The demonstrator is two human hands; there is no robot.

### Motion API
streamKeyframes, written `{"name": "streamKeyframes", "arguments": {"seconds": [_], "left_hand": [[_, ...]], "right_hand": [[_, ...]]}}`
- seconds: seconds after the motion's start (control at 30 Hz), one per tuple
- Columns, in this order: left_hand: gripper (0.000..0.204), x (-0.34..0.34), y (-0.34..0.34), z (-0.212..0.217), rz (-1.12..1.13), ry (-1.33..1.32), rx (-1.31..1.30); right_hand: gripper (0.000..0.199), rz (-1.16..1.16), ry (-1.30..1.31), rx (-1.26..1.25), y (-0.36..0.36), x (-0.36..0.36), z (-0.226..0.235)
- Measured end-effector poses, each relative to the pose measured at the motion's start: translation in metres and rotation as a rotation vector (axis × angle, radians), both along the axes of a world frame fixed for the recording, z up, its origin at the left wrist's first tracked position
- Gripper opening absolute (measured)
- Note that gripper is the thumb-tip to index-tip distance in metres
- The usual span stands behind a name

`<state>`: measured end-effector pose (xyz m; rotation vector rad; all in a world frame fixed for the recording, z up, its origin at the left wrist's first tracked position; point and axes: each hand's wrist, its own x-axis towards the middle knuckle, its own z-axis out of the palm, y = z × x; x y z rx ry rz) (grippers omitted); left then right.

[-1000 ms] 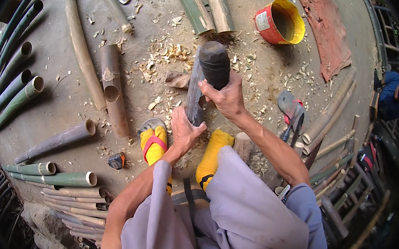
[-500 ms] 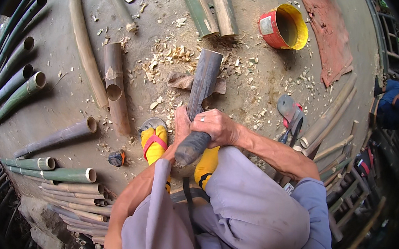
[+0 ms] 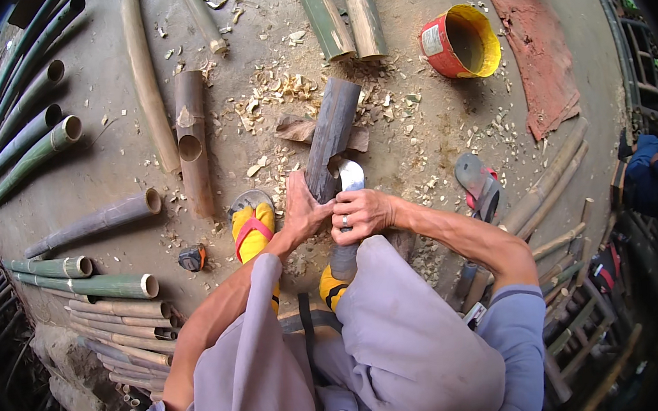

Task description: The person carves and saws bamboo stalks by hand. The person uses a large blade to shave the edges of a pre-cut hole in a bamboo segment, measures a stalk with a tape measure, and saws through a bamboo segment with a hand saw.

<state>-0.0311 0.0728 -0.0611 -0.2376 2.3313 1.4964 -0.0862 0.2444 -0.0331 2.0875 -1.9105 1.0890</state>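
Note:
A dark grey bamboo piece (image 3: 330, 123) lies aslant before my feet, its far part resting on a rough brown wood block (image 3: 296, 128). My left hand (image 3: 303, 210) is closed round its near end. Close beside it, my right hand (image 3: 364, 215), with a ring on one finger, is wrapped round a knife with a short curved shiny blade (image 3: 351, 175). The blade stands at a notch in the bamboo's right side. Below the right fist shows a thick greyish handle (image 3: 344, 260), near my knee.
Pale shavings (image 3: 287, 88) litter the ground. A red and yellow bucket (image 3: 462, 43) lies tilted at far right, by a reddish sheet (image 3: 539, 54). Several bamboo poles (image 3: 99, 222) lie at left. A small black and orange object (image 3: 192, 258) sits near my left foot (image 3: 253, 232).
The thick handle has swung down from in front of my hands toward my knee, and the shiny blade has come into view beside the bamboo. My right hand has moved slightly right and down.

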Motion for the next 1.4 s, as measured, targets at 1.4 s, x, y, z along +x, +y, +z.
{"name": "streamKeyframes", "arguments": {"seconds": [1.4], "left_hand": [[0.061, -0.015, -0.002, 0.022, -0.004, -0.140, 0.195]], "right_hand": [[0.026, -1.136, 0.045, 0.608, 0.160, 0.075, 0.017]]}}
